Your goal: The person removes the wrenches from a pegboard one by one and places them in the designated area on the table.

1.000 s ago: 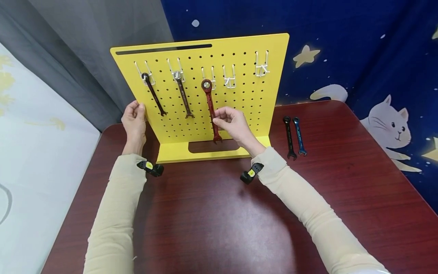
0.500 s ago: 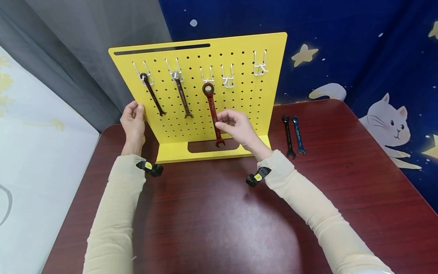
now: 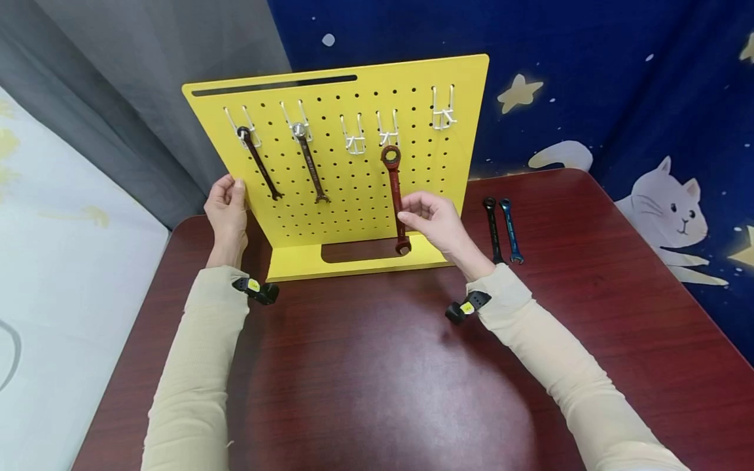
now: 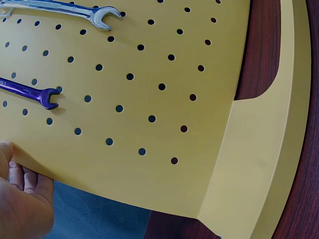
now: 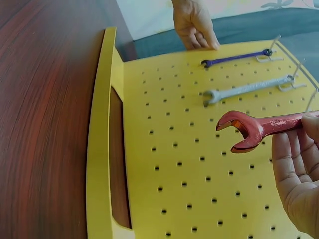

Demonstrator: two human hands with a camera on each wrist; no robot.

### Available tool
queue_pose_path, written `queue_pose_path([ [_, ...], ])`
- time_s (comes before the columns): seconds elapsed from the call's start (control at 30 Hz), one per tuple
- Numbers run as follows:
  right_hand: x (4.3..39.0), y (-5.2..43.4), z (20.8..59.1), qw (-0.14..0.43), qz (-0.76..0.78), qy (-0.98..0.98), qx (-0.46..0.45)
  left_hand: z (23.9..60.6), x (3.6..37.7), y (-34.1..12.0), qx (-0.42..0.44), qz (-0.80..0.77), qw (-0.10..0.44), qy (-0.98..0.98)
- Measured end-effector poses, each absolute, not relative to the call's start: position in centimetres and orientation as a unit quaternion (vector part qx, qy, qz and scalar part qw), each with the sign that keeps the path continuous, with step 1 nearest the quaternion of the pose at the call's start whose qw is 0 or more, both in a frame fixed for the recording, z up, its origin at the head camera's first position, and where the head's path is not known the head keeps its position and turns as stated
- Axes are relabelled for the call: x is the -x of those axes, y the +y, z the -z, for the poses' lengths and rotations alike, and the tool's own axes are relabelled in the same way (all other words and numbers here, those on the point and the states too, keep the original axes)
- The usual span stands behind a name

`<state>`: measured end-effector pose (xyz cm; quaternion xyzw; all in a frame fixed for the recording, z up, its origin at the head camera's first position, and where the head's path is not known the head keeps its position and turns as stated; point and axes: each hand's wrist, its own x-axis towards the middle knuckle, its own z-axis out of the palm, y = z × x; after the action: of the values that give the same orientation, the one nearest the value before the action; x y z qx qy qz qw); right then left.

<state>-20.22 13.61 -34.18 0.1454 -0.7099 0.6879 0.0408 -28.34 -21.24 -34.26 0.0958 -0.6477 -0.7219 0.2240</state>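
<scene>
My right hand (image 3: 434, 219) pinches a red combination wrench (image 3: 396, 190) between thumb and fingers, ring end up, in front of the yellow pegboard (image 3: 330, 216). The ring end is just below the fourth white hook (image 3: 387, 127) from the left. In the right wrist view the red open end (image 5: 244, 130) points left. My left hand (image 3: 226, 206) grips the board's left edge, thumb on the front. On the two leftmost hooks hang a purple wrench (image 4: 30, 93) and a silver wrench (image 4: 94, 15). The third hook (image 3: 353, 136) bears nothing.
Right of the board, a black wrench (image 3: 492, 226) and a blue wrench (image 3: 511, 230) lie on the dark red table (image 3: 365, 366). A further white hook (image 3: 443, 111) sits at the board's upper right. Curtains hang behind.
My right hand has drawn the red wrench down from the third hook and carried it right, to below the fourth. My left hand stays on the board's edge.
</scene>
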Motion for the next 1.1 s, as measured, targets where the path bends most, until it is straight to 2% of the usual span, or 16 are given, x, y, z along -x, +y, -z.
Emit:
queue_pose_path([
  [0.53, 20.1, 19.1, 36.2, 0.075, -0.721, -0.682, -0.098, 34.2, 28.3, -21.1, -0.092, 0.724, 0.227, -0.644],
  [1.1, 19.9, 25.6, 38.9, 0.092, -0.758, -0.646, -0.005, 34.3, 28.3, -21.1, -0.092, 0.728, 0.226, -0.640],
])
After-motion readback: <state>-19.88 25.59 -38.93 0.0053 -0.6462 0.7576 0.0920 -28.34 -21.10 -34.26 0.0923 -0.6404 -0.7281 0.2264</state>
